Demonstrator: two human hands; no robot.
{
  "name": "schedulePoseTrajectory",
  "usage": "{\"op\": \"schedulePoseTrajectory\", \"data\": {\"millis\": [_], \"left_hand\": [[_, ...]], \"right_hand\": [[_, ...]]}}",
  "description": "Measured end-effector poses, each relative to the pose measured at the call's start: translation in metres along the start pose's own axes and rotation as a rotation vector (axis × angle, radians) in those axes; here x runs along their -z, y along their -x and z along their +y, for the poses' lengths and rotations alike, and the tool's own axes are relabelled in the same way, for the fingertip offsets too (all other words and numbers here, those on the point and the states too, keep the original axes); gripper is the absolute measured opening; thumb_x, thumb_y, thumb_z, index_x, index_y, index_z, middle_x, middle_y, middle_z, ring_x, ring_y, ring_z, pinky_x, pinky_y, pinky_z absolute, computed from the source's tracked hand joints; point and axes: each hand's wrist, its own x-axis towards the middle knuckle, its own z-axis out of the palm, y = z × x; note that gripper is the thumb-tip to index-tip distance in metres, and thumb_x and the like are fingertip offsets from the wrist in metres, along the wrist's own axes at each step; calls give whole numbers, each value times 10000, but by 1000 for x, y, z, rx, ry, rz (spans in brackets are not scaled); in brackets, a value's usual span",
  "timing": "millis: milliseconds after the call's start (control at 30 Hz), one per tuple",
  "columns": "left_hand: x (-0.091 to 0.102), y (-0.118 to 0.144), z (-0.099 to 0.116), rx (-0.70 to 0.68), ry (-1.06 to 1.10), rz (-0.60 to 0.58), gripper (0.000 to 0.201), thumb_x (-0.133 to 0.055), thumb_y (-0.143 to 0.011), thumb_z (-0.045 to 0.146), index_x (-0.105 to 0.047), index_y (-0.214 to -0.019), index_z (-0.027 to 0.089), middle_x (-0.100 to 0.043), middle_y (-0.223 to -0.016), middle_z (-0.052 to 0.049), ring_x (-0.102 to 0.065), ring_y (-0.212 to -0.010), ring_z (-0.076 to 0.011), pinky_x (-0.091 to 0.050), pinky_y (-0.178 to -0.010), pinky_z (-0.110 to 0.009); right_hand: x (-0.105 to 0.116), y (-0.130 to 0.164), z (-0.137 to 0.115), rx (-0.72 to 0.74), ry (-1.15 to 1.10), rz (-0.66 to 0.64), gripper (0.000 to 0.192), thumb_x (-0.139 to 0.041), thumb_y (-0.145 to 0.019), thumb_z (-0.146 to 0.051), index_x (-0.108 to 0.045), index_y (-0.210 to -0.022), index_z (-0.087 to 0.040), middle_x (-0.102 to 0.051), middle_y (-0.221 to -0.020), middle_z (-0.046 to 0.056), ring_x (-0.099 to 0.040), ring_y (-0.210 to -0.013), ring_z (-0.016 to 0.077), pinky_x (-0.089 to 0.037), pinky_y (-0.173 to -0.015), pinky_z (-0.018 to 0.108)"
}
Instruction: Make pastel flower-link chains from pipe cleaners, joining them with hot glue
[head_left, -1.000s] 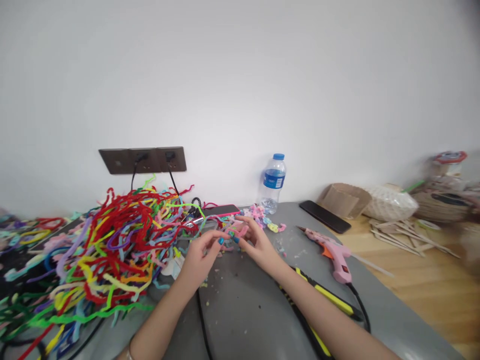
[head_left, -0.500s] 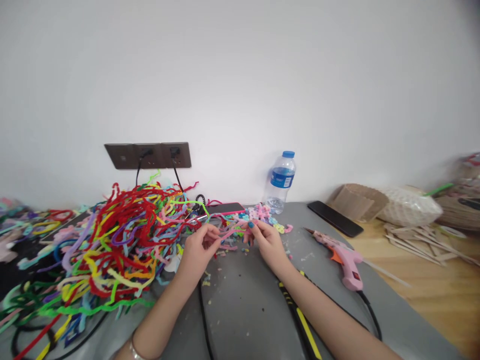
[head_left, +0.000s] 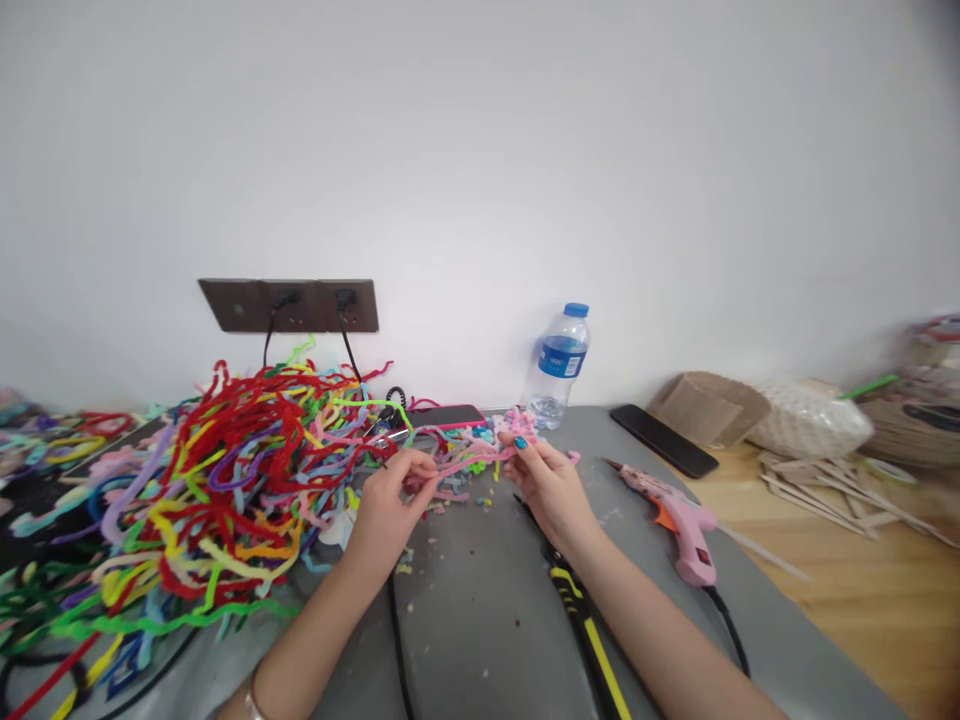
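Right hand [head_left: 551, 492] moved farther from left hand [head_left: 391, 502] | both pinched together, holding pink strands [head_left: 471, 462] (straighter now)

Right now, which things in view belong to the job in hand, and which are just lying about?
In the job: pink fuzzy piece, held between left hand and right hand; probably the heap of coloured strands.
Seemingly lying about: water bottle, black phone, wooden sticks.
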Motion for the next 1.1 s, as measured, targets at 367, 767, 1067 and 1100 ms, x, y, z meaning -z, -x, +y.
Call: {"op": "schedulePoseTrajectory", "data": {"millis": [367,767,1067,1100], "left_hand": [[3,1,8,50,-46,102,56,-602,-815,225,-550,-808,204,-593,-641,44,-582,-580,-106,-464,-592,-195],[-1,4,7,-109,-56,-21,88,-578,-846,154,-594,-913,209,-675,-809,5,-651,-724,-130,-511,-683,-218],[-2,5,10,-171,-85,-39,102,-546,-844,132,-590,-896,208,-664,-846,-12,-634,-761,-144,-513,-715,-243],[-3,5,11,-177,-79,-44,111,-545,-836,120,-588,-889,208,-662,-845,-11,-630,-753,-141,-510,-710,-239]], "right_hand": [[-7,5,-3,-18,-155,87,336,-838,-639,-516,-762,-780,-220,-679,-713,6,-556,-620,143,-516,-624,292],[-6,9,-10,-117,-191,8,402,-843,-627,-532,-721,-842,-215,-560,-635,-37,-491,-546,99,-440,-515,212],[-19,22,-9,21,259,-332,297,-771,-737,-495,-720,-788,-207,-632,-760,16,-515,-585,126,-438,-541,260],[-20,23,-9,25,279,-348,294,-772,-737,-491,-710,-777,-206,-625,-736,11,-524,-580,129,-442,-544,265]]}}
